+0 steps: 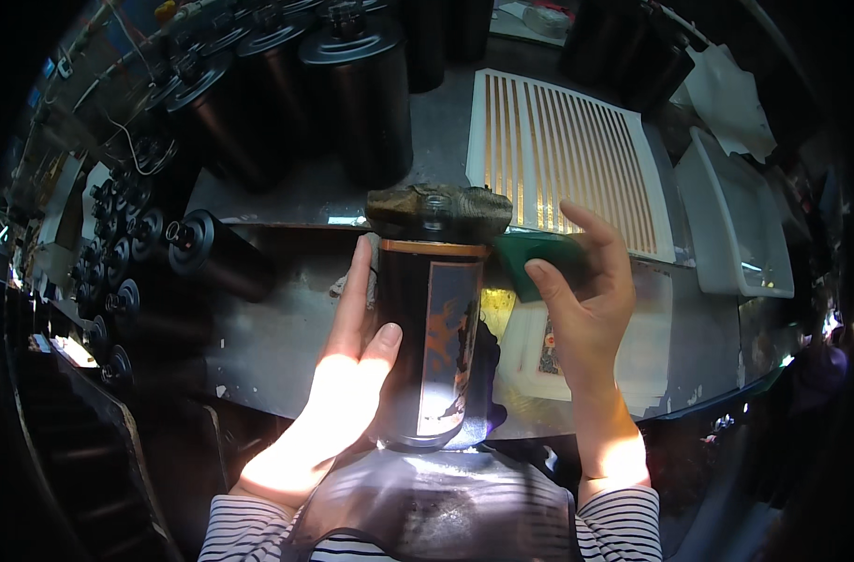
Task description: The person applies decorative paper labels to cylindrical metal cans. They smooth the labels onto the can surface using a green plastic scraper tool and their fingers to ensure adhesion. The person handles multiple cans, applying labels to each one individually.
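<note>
A black metal canister (404, 342) with a copper-coloured band and a picture panel on its side lies in front of me, its near end close to my apron. My left hand (347, 361) rests along its left side, fingers stretched flat and the thumb on its surface. In my right hand (591, 300) is a flat green scraper (539, 265), pinched between thumb and fingers, just right of the canister's far end. A dark cloth-wrapped piece (436, 208) sits across that far end.
A sheet of copper-coloured strips (567, 159) lies beyond my right hand. Printed sheets (633, 328) lie nearer. A white plastic tray (727, 215) stands at the right. Several black canisters (357, 103) stand at the back left, and more (212, 248) lie stacked at the left.
</note>
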Demonstrator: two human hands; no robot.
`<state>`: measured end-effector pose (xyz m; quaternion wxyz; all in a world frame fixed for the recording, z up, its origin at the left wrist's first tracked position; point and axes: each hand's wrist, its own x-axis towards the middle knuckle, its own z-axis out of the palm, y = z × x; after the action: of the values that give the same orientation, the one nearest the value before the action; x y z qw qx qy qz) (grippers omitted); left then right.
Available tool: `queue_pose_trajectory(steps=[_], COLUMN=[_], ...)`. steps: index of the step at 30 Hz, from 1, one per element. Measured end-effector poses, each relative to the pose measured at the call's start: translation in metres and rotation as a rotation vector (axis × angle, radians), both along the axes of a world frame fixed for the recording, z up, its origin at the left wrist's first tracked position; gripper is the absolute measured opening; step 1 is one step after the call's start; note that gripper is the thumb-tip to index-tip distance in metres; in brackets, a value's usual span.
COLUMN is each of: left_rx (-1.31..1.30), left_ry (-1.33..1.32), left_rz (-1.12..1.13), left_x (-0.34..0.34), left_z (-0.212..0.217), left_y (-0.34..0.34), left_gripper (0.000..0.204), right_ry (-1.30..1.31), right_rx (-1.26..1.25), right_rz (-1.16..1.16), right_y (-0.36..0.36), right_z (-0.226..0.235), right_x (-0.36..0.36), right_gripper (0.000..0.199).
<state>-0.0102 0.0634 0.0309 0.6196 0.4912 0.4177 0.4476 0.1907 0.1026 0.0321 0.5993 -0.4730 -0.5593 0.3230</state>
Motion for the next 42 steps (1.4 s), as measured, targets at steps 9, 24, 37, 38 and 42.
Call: queue_pose_trajectory(steps=[9,24,37,38,42], left_rx=[-0.279,-0.055,0.265,0.307,0.350], left_ry=[-0.139,-0.002,0.970,0.952,1.051], left_rz=[-0.135,0.051,-0.122,-0.055,-0.049], left_x=[-0.012,-0.020,-0.020,-0.018,-0.021], left_z=[-0.041,-0.036,-0.021,-0.026,-0.045], left_y=[0.013,0.006,-0.046,-0.048,-0.044], left_gripper=[0.081,0.102,0.099,0.098,0.097], right_ry=[-0.339,-0.404,-0.441,-0.446,-0.493], right_rx=[0.029,0.575,0.414,0.540,0.255], right_rz=[0.771,0.167,0.077,0.048,0.386], right_y=[-0.069,-0.014,-0.015,0.000,-0.081], right_z=[-0.007,0.000,-0.010,-0.013,-0.048], right_x=[0.010,0.005,0.005,0.005,0.024], right_gripper=[0.020,0.018,0.019,0.021,0.025])
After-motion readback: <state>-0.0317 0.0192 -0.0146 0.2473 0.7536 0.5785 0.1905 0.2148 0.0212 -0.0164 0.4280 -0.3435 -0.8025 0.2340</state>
